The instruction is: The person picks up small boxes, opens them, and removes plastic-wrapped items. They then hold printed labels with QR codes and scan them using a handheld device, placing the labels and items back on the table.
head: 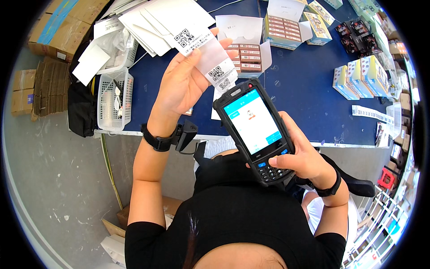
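My left hand [186, 75] holds a strip of white printed labels [210, 55] between thumb and fingers; the strip bears several printed square codes. In my right hand [300, 151] is a black handheld barcode scanner [257, 129] with a lit screen and keypad, its top end close to the strip's lower codes. The thumb rests by a blue key. Just behind the strip stands an open carton of small brown boxes [250, 59], partly hidden by my left fingers. A stack of white paper sheets or envelopes [151, 30] lies beyond my left hand.
On the blue table [295, 111] are a white plastic basket [114, 126] at left, another open carton [285, 30], upright patterned boxes [357, 77], dark packets [359, 37] and a label strip [373, 113] at right. Cardboard boxes [63, 30] stand left, a chair armrest [359, 183] at lower right.
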`<state>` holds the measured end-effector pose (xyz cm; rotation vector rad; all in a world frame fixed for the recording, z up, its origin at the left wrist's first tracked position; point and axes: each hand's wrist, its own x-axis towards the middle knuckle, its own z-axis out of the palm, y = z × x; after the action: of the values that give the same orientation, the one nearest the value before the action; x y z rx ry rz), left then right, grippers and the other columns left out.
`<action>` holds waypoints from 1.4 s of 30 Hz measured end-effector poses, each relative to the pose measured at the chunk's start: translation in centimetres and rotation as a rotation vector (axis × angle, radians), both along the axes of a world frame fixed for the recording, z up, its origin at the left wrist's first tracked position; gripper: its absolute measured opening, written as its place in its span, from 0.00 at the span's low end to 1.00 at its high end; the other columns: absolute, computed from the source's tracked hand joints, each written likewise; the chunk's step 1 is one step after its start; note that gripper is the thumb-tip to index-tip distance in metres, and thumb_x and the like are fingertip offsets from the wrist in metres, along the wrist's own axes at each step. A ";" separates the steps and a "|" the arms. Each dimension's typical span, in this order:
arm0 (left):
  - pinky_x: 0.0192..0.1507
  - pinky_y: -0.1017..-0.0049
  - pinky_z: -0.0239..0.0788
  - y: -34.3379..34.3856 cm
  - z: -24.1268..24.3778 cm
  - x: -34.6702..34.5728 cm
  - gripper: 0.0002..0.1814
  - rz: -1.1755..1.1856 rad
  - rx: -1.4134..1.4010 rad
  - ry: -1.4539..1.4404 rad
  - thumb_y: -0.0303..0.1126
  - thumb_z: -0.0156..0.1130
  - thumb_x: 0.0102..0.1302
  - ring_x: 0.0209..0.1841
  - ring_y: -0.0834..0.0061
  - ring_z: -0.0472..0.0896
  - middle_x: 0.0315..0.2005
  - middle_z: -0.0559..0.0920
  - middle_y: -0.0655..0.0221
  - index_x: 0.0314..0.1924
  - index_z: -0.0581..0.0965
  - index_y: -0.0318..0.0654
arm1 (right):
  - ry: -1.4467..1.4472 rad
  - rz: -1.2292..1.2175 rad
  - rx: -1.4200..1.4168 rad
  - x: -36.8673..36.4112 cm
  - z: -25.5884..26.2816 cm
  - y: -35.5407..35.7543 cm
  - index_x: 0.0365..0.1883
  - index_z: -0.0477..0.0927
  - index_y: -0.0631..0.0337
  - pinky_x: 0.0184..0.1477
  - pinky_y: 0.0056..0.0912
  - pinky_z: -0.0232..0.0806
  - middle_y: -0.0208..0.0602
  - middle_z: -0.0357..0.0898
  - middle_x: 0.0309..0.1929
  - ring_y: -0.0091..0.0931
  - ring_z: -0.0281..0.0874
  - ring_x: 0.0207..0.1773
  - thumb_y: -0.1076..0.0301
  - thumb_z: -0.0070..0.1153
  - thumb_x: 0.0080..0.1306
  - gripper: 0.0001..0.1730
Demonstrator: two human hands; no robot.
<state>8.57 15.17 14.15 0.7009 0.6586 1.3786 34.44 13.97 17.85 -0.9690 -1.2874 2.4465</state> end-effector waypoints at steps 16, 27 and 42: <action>0.58 0.58 0.68 -0.8 -0.8 1.2 0.25 -0.194 -0.131 -0.565 0.40 0.39 0.73 0.61 0.57 0.68 0.59 0.67 0.51 0.68 0.53 0.45 | 0.195 -0.104 0.276 0.0 -6.5 3.0 0.57 0.61 0.63 0.57 0.28 0.57 0.35 0.69 0.47 0.26 0.66 0.54 0.70 0.59 0.41 0.41; 0.56 0.69 0.69 -1.5 -0.7 2.1 0.19 -0.061 -0.063 -0.152 0.27 0.45 0.70 0.56 0.69 0.74 0.54 0.75 0.57 0.60 0.65 0.30 | 0.159 -0.164 0.294 0.2 -4.3 2.3 0.65 0.50 0.65 0.46 0.54 0.74 0.57 0.68 0.54 0.43 0.76 0.50 0.70 0.57 0.44 0.49; 0.64 0.61 0.59 -0.2 -1.0 1.1 0.21 0.046 0.004 0.056 0.30 0.38 0.73 0.62 0.61 0.68 0.60 0.67 0.48 0.62 0.59 0.26 | 0.010 -0.113 -0.178 -1.7 -0.2 0.4 0.62 0.53 0.67 0.45 0.46 0.75 0.57 0.72 0.49 0.45 0.81 0.43 0.78 0.53 0.44 0.43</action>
<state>9.63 14.99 13.19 0.7334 0.7202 1.4071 32.79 14.33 17.68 -1.0405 -0.9960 2.5071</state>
